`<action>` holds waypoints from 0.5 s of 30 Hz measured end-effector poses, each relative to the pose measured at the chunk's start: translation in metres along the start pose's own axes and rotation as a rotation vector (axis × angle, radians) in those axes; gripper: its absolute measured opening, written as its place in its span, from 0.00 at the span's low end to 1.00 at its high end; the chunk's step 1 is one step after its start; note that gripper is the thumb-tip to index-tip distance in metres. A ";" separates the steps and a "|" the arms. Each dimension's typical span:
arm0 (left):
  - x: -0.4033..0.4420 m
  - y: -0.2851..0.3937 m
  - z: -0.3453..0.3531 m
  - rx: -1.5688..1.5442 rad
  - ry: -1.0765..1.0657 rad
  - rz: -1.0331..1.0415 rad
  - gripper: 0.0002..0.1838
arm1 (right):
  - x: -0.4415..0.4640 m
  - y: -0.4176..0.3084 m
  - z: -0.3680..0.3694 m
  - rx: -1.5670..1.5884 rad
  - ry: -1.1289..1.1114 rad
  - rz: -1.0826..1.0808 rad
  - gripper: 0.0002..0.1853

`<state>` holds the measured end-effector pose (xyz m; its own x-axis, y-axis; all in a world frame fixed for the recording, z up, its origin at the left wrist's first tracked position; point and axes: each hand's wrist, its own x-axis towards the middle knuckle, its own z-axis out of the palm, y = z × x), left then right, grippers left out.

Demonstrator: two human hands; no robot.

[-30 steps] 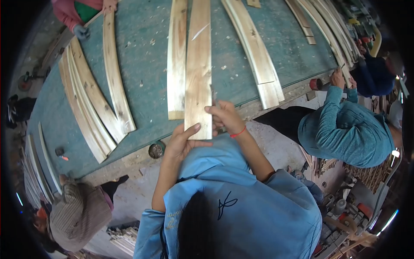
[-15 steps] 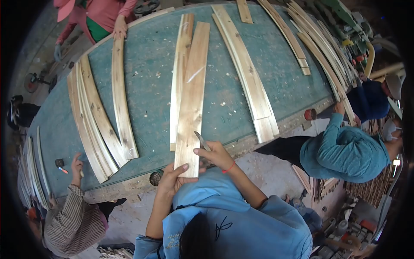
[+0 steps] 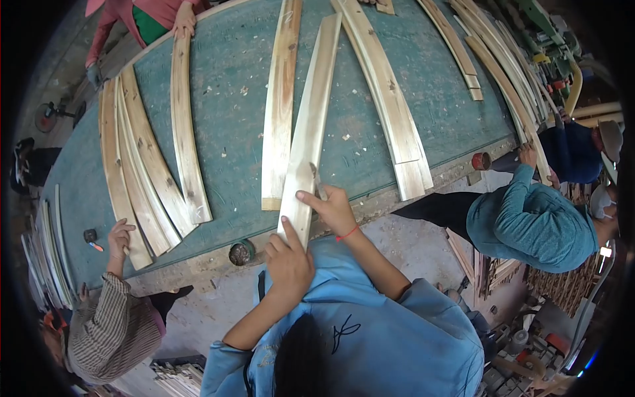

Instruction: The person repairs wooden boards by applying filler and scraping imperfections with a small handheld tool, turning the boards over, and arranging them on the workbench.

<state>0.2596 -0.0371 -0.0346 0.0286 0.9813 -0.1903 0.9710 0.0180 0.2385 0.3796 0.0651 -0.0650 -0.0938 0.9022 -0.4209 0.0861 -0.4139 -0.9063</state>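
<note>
A long pale wooden board (image 3: 311,126) slants from my lap out over the green table (image 3: 228,132). My left hand (image 3: 290,261) grips its near end, fingers lying over the wood. Farther up the right edge, my right hand (image 3: 329,206) pinches the board with the thumb on top; a knife (image 3: 319,185) shows between its fingers, mostly hidden. Just left of the held board lies another board (image 3: 280,119) on the table. To the right rests a pair of overlapping boards (image 3: 387,99).
Several boards (image 3: 142,159) lie at the left, beside a co-worker in a striped sleeve (image 3: 109,327). A co-worker in teal (image 3: 529,221) handles strips at the right. A round tin (image 3: 242,252) sits at the near edge. Another co-worker's hand (image 3: 184,20) holds a board across the table.
The held board has turned about its length and now tilts right. My left hand has gone from under its end to over it. The striped-sleeved co-worker's hand now touches a board.
</note>
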 end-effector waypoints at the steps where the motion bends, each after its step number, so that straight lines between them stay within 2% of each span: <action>1: 0.001 0.003 0.001 0.027 -0.009 0.005 0.48 | 0.003 0.006 -0.002 0.042 -0.002 0.013 0.18; 4: -0.003 0.009 -0.005 0.066 -0.017 0.002 0.52 | 0.005 0.012 -0.009 0.176 -0.040 0.156 0.14; 6: 0.001 0.012 -0.011 0.046 -0.012 0.027 0.56 | 0.005 0.009 -0.010 0.290 -0.049 0.160 0.12; 7: 0.002 0.014 -0.016 0.026 -0.087 0.005 0.60 | 0.006 0.013 -0.013 0.347 -0.058 0.173 0.11; 9: 0.003 0.014 -0.020 -0.003 -0.061 -0.004 0.62 | 0.009 0.017 -0.017 0.461 -0.094 0.200 0.09; 13: 0.004 0.002 -0.019 -0.075 -0.011 0.012 0.69 | 0.012 0.014 -0.013 0.434 -0.053 0.224 0.07; 15: 0.009 0.003 -0.033 -0.164 -0.131 -0.065 0.70 | 0.013 0.022 -0.012 0.455 -0.067 0.246 0.08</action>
<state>0.2548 -0.0222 -0.0036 0.0080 0.9439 -0.3302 0.9204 0.1222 0.3715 0.3926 0.0695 -0.0897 -0.1900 0.7680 -0.6117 -0.3249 -0.6371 -0.6990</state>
